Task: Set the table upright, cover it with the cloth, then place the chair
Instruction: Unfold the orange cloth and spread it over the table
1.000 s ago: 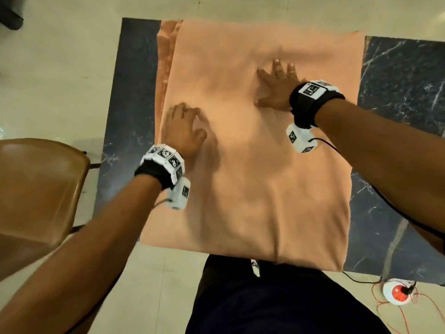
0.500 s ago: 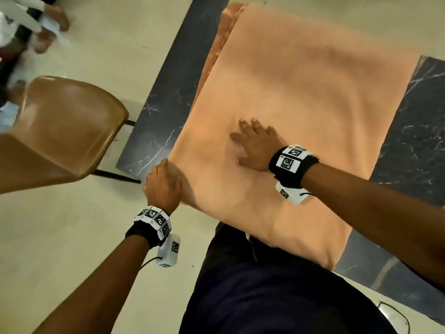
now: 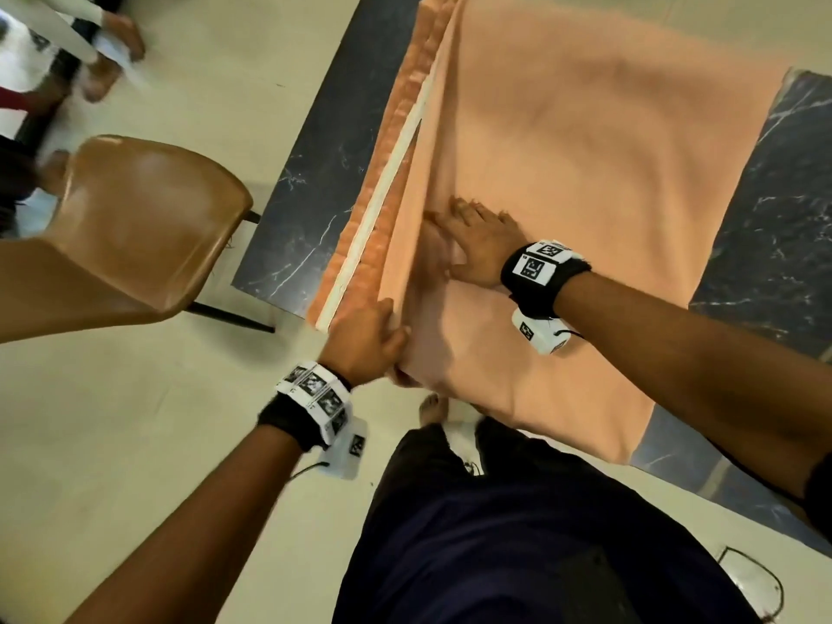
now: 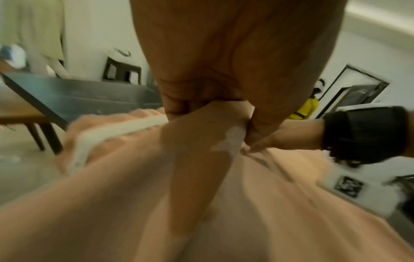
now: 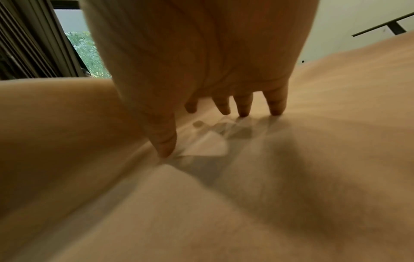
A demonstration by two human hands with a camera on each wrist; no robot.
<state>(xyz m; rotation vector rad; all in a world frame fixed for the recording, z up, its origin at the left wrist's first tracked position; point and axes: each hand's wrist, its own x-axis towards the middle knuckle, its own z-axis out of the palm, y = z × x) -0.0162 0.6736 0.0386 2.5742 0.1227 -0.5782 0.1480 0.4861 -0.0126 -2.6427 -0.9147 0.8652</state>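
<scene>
**Cloth lifted at its left edge, pinned flat by the other hand**

Cloth [image 3: 585, 173], peach-coloured, lies spread over the table [image 3: 373, 227], whose white edge shows bare along the left side where the fabric is pulled up. The table stands on pale floor with a dark marble strip [image 3: 324, 150] running under it.

Left hand [image 3: 364, 340] at the near left corner, fingers and thumb curled round a gathered fold of the cloth, drawing it up and inward. Left wrist view shows this pinch close: the fabric bunched between thumb and fingers, the white table edge just beside it. The head view shows only the back of that hand.

Right hand [image 3: 481, 245] lies flat on the cloth, fingers straight and spread, pressing it to the tabletop just right of the raised fold. Right wrist view confirms the fingertips [image 5: 244, 111] touching fabric, nothing grasped; it also shows a window with greenery, seen nowhere else.

Chair [image 3: 135, 236], brown moulded seat on dark legs, stands on the floor left of the table, apart from it, untouched. Only the head view shows its seat.

Other people's feet [image 3: 112, 47] appear far upper left, blurred.
</scene>
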